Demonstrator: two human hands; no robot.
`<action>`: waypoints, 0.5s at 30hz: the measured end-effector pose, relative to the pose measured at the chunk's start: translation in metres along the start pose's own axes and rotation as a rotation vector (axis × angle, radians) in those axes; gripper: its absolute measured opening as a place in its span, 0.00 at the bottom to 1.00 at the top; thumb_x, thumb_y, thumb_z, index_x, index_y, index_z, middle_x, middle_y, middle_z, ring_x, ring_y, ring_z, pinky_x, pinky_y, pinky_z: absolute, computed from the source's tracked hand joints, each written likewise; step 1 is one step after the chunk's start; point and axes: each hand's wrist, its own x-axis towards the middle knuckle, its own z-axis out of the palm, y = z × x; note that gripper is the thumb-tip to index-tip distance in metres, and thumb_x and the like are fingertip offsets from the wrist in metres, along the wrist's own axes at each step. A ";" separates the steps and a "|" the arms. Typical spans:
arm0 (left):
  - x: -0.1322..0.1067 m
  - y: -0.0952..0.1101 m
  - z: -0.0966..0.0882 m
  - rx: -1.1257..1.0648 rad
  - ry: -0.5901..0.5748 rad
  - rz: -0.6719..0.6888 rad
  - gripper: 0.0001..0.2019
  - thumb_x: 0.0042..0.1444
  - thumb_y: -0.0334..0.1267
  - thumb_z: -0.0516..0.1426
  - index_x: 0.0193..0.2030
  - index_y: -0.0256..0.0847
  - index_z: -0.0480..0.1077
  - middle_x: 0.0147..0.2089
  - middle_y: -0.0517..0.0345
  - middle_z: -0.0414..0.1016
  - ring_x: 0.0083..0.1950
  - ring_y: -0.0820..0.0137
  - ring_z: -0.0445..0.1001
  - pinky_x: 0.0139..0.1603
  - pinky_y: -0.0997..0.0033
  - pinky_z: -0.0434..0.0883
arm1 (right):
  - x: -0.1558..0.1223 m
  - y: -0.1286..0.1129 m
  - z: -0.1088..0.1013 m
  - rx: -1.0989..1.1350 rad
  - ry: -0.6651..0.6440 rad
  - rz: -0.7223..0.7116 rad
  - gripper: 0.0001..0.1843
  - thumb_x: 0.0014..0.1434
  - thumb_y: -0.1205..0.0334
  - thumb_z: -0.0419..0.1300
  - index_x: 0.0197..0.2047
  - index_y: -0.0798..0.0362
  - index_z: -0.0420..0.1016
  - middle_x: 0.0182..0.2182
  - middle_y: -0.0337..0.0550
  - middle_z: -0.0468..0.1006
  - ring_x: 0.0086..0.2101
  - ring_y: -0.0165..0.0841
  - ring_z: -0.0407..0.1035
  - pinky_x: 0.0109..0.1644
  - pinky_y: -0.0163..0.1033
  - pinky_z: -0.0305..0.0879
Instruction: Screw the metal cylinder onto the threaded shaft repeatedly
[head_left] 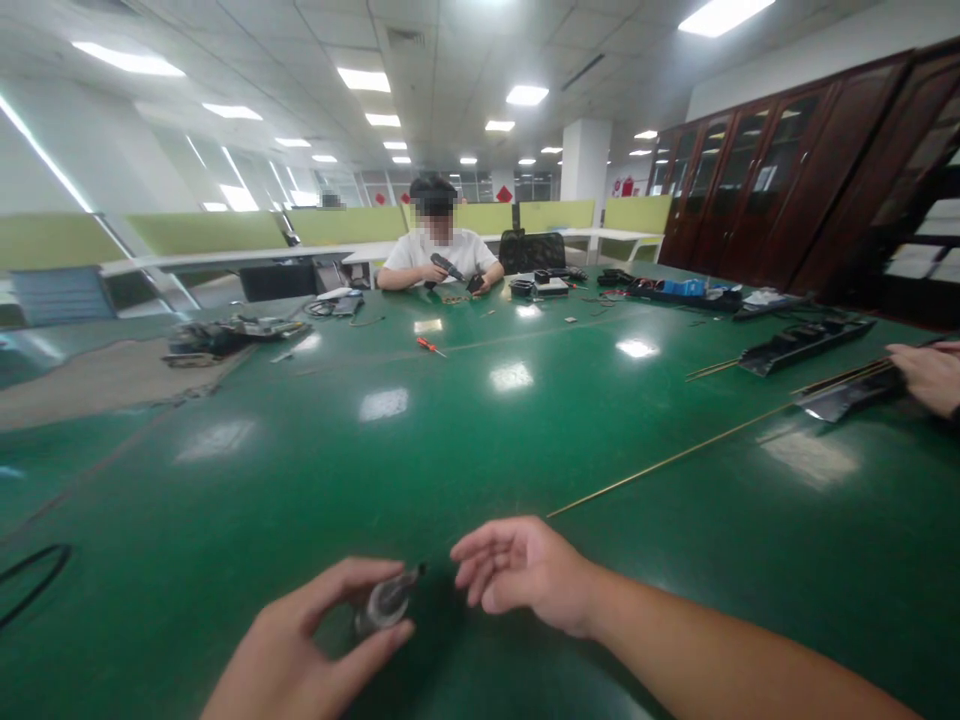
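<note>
In the lower middle of the head view, my left hand (307, 640) grips a small grey cylindrical part (386, 603) between thumb and fingers. A dark thin tip sticks out of the part toward the upper right. Its exact kind is unclear. Just to the right, my right hand (525, 575) hovers over the table with its fingers loosely curved and apart, and nothing shows in it. A long thin brass-coloured rod (667, 462) lies on the green table beyond my right hand, its near end close to my wrist.
Another person's hand (930, 375) rests by a dark tray (832, 400) at right. Across the green table (337, 440), a seated person (442, 250) holds a drill-like tool (448, 266). A red screwdriver (429, 346) lies mid-table; a black cable (37, 585) is at left.
</note>
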 end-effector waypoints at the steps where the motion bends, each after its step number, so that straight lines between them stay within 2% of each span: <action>1: 0.012 0.005 0.006 -0.041 -0.050 0.033 0.19 0.52 0.54 0.67 0.46 0.46 0.80 0.43 0.58 0.84 0.42 0.60 0.82 0.45 0.69 0.79 | 0.002 -0.002 -0.004 -0.038 0.062 -0.023 0.27 0.39 0.70 0.71 0.46 0.57 0.78 0.37 0.44 0.80 0.33 0.31 0.74 0.40 0.40 0.70; 4: 0.034 0.013 0.028 -0.075 -0.133 0.090 0.13 0.57 0.47 0.65 0.49 0.50 0.79 0.45 0.61 0.83 0.46 0.62 0.82 0.49 0.71 0.77 | 0.007 -0.003 -0.011 -0.132 0.197 -0.080 0.30 0.39 0.78 0.63 0.49 0.55 0.77 0.40 0.42 0.78 0.34 0.30 0.72 0.41 0.37 0.69; 7: 0.034 0.002 0.043 -0.081 -0.175 0.129 0.14 0.60 0.46 0.64 0.52 0.50 0.77 0.48 0.60 0.82 0.49 0.63 0.81 0.51 0.72 0.75 | 0.004 -0.001 -0.011 -0.281 0.263 -0.143 0.33 0.38 0.83 0.57 0.49 0.53 0.79 0.40 0.41 0.77 0.34 0.29 0.70 0.37 0.33 0.66; 10: 0.029 -0.019 0.050 -0.147 -0.191 0.088 0.17 0.59 0.47 0.64 0.55 0.51 0.75 0.50 0.60 0.82 0.51 0.62 0.80 0.52 0.73 0.75 | -0.001 -0.002 -0.006 -0.666 0.220 -0.289 0.34 0.40 0.83 0.56 0.50 0.52 0.79 0.39 0.39 0.77 0.31 0.28 0.69 0.32 0.31 0.64; 12: 0.031 -0.025 0.050 -0.229 -0.172 0.027 0.17 0.59 0.47 0.64 0.54 0.50 0.73 0.48 0.60 0.82 0.49 0.63 0.81 0.51 0.74 0.75 | -0.003 -0.004 -0.003 -0.748 0.227 -0.325 0.33 0.40 0.83 0.57 0.49 0.52 0.78 0.38 0.38 0.77 0.30 0.27 0.68 0.31 0.30 0.64; 15: 0.037 -0.021 0.049 -0.301 -0.165 -0.026 0.13 0.59 0.47 0.64 0.48 0.48 0.72 0.42 0.61 0.80 0.43 0.64 0.80 0.44 0.76 0.75 | -0.003 -0.007 -0.001 -0.762 0.258 -0.314 0.29 0.42 0.80 0.60 0.49 0.52 0.78 0.36 0.37 0.76 0.28 0.27 0.67 0.30 0.30 0.64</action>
